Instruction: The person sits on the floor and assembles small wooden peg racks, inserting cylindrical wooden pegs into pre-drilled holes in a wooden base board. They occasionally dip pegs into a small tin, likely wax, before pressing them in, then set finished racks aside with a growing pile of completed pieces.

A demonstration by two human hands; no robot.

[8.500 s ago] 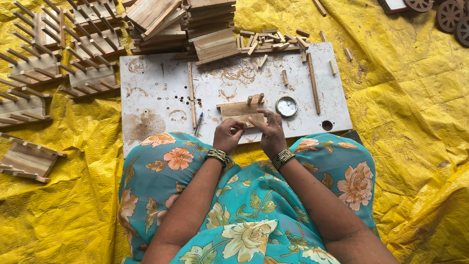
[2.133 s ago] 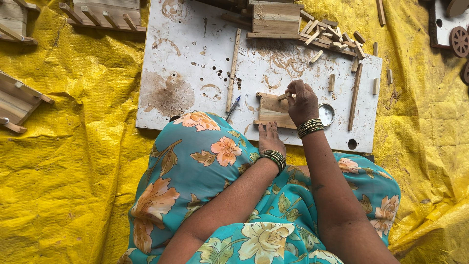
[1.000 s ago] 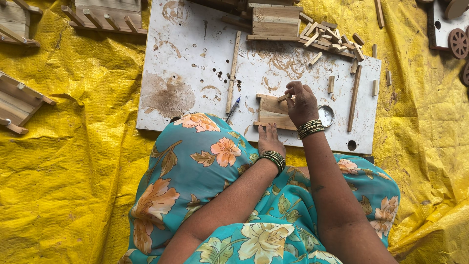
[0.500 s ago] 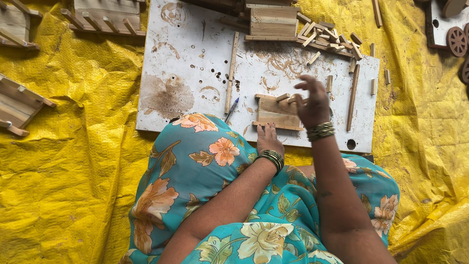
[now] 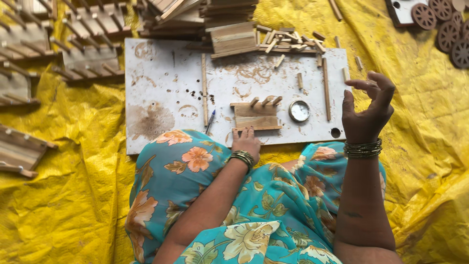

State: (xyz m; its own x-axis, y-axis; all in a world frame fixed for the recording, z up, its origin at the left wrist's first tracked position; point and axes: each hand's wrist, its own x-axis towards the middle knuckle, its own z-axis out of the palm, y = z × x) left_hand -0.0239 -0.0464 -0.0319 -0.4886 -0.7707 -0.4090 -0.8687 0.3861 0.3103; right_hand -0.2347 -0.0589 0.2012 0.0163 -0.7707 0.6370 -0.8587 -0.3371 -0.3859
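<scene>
A small wooden rack piece (image 5: 257, 114) with three short pegs along its top edge lies on the stained white board (image 5: 161, 83). My left hand (image 5: 245, 140) rests flat at the board's near edge, its fingertips touching the bottom of the piece. My right hand (image 5: 367, 110) is lifted off to the right of the board, fingers spread and curled, holding nothing that I can see. A small round tin (image 5: 299, 110) sits just right of the piece.
Loose pegs and sticks (image 5: 293, 41) and stacked wooden slats (image 5: 229, 34) crowd the board's far edge. A long stick (image 5: 326, 88) and a pen (image 5: 210, 122) lie on the board. Finished peg racks (image 5: 83, 68) lie left on the yellow tarp (image 5: 63, 195). Wooden wheels (image 5: 444, 24) sit top right.
My right hand has lifted away from the pegs on the wooden piece and swung out to the right, fingers opening. My left hand stays at the piece's lower edge.
</scene>
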